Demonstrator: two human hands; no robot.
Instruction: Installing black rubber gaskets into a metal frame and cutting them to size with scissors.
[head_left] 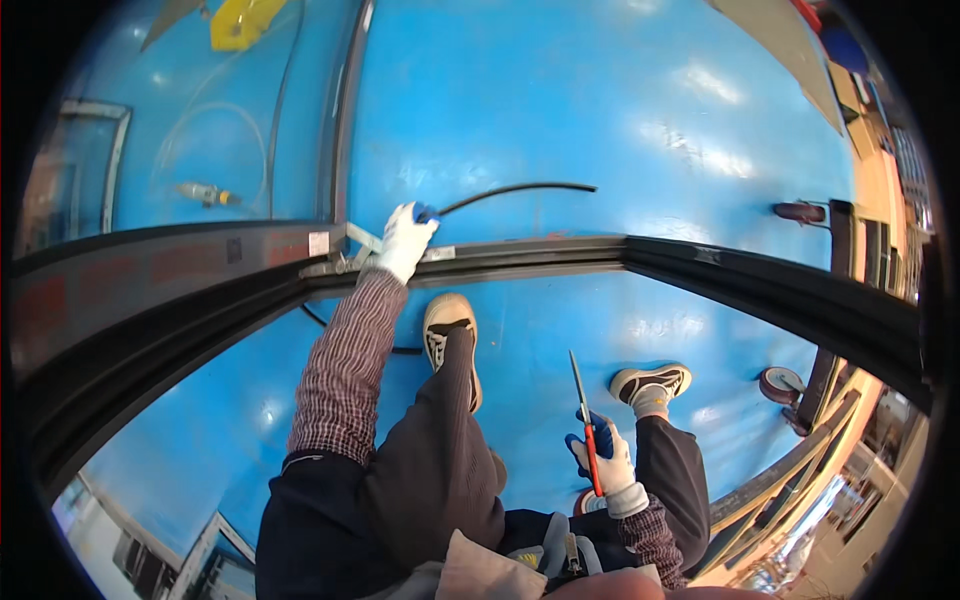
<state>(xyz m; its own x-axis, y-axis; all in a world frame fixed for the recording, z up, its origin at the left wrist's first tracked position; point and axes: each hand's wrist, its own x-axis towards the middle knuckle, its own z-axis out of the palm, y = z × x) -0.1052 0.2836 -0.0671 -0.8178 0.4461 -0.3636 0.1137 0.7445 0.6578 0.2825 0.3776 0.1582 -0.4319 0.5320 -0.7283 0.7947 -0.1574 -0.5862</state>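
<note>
My left hand (404,240), in a white work glove with blue coating, is closed around one end of a black rubber-like strip (515,188). The strip's free end curves off to the right, above the blue floor. Right under this hand is the corner of a black metal frame (520,256), with a grey metal bracket (350,255) at it. My right hand (612,455), gloved alike, is lower down by my right knee. It grips a red-handled tool (592,455) whose long, thin, pointed grey blade points forward; whether it has one blade or two cannot be told.
The frame's black bars run to the left and right around my legs. A glass panel with a dark edge (345,120) stands at the far left. At right are a wheeled rack with casters (780,385) and wooden boards (790,490). A yellow object (243,22) lies far left.
</note>
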